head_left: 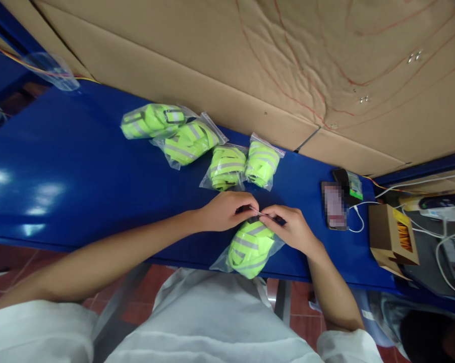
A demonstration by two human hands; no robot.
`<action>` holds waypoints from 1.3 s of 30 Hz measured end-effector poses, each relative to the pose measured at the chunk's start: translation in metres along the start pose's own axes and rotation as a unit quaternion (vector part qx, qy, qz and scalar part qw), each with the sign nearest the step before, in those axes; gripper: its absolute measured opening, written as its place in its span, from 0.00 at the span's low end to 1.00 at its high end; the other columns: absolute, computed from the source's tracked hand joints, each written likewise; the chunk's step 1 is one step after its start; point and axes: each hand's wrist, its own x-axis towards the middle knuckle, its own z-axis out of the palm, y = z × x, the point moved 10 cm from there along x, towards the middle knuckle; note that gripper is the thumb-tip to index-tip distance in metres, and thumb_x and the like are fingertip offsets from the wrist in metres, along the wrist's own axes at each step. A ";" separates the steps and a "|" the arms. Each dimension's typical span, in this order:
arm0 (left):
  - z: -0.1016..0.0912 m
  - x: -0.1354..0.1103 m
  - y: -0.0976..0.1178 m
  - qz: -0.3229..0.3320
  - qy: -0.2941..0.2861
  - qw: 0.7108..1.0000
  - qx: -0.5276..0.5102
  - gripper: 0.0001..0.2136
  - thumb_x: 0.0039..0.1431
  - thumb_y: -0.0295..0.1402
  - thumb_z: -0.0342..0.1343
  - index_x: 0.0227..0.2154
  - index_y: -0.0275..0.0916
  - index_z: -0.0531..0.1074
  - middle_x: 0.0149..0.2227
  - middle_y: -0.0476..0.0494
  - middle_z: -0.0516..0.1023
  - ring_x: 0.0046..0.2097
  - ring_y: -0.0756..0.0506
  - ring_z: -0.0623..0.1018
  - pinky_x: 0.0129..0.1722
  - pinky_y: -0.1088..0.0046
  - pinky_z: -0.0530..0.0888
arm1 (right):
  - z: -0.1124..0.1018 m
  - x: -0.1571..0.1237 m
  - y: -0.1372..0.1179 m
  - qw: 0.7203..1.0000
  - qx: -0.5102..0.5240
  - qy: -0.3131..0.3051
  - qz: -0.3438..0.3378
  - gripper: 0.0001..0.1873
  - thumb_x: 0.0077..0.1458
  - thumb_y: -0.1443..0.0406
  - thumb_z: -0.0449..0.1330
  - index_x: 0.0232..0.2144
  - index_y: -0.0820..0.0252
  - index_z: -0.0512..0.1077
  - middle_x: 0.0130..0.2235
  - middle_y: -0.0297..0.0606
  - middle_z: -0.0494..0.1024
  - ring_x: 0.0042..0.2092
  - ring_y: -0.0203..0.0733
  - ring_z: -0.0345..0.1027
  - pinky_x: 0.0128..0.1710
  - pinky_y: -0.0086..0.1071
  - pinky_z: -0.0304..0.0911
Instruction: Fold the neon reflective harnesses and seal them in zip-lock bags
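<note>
A clear zip bag (250, 247) packed with a folded fluorescent yellow-green strap with grey reflective stripes lies at the table's front edge. My left hand (227, 210) pinches the left part of the bag's top seal. At the same edge, a little to the right, my right hand (286, 224) is closed with thumb and fingers pinching the seal. Just beyond my hands sit two more filled bags, a bag (227, 166) and a second one (263, 162) beside it. Farther left, a filled bag (191, 142) touches another bag (152, 121).
On the blue table (87, 166), a phone (335, 205) with a cable lies to the right, near an open cardboard box (390, 237). A clear plastic cup (59, 73) lies at the far left. Brown cardboard (212, 60) lines the back.
</note>
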 end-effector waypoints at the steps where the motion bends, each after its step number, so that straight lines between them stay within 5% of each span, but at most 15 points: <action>1: -0.001 0.000 -0.001 -0.005 0.007 1.000 0.003 0.09 0.71 0.35 0.55 0.40 0.37 0.77 0.37 0.46 0.82 0.38 0.49 0.78 0.39 0.75 0.69 | 0.000 -0.001 0.001 1.000 0.001 -0.004 0.004 0.08 0.68 0.59 0.62 0.43 0.56 0.78 0.33 0.33 0.80 0.33 0.35 0.73 0.36 0.28 0.64; 10: -0.002 0.002 -0.004 -0.023 0.017 0.999 -0.032 0.04 0.65 0.31 0.58 0.38 0.36 0.77 0.32 0.50 0.79 0.30 0.53 0.74 0.33 0.78 0.68 | -0.005 -0.002 -0.001 0.999 -0.010 0.036 -0.016 0.05 0.68 0.62 0.62 0.42 0.56 0.77 0.36 0.33 0.82 0.36 0.35 0.76 0.36 0.28 0.67; 17: 0.003 -0.003 -0.001 -0.023 0.008 1.000 0.004 0.07 0.69 0.33 0.57 0.40 0.37 0.79 0.38 0.47 0.83 0.39 0.50 0.80 0.40 0.76 0.70 | 0.002 -0.004 -0.012 0.994 -0.062 0.034 -0.084 0.04 0.69 0.65 0.60 0.43 0.56 0.75 0.41 0.36 0.83 0.40 0.39 0.76 0.44 0.34 0.67; 25: -0.002 0.001 -0.006 -0.041 0.023 0.999 -0.024 0.06 0.68 0.33 0.59 0.38 0.37 0.79 0.34 0.49 0.82 0.32 0.52 0.76 0.36 0.78 0.68 | -0.006 0.000 0.000 0.998 -0.030 0.047 -0.014 0.06 0.67 0.61 0.63 0.42 0.56 0.76 0.35 0.34 0.79 0.37 0.37 0.74 0.38 0.30 0.66; 33: -0.002 0.001 -0.002 -0.045 0.013 0.997 -0.061 0.07 0.67 0.33 0.58 0.37 0.36 0.79 0.32 0.49 0.81 0.31 0.53 0.74 0.32 0.79 0.67 | -0.004 0.001 -0.011 0.999 -0.001 0.035 -0.030 0.05 0.70 0.63 0.60 0.40 0.58 0.75 0.35 0.35 0.77 0.35 0.34 0.71 0.35 0.27 0.63; 39: -0.012 -0.002 -0.008 -0.084 0.057 0.991 -0.087 0.03 0.60 0.29 0.60 0.32 0.35 0.76 0.27 0.53 0.74 0.26 0.56 0.68 0.27 0.81 0.64 | -0.006 -0.002 0.006 0.998 0.052 -0.042 0.022 0.07 0.68 0.60 0.62 0.43 0.56 0.76 0.30 0.29 0.75 0.30 0.30 0.66 0.30 0.24 0.60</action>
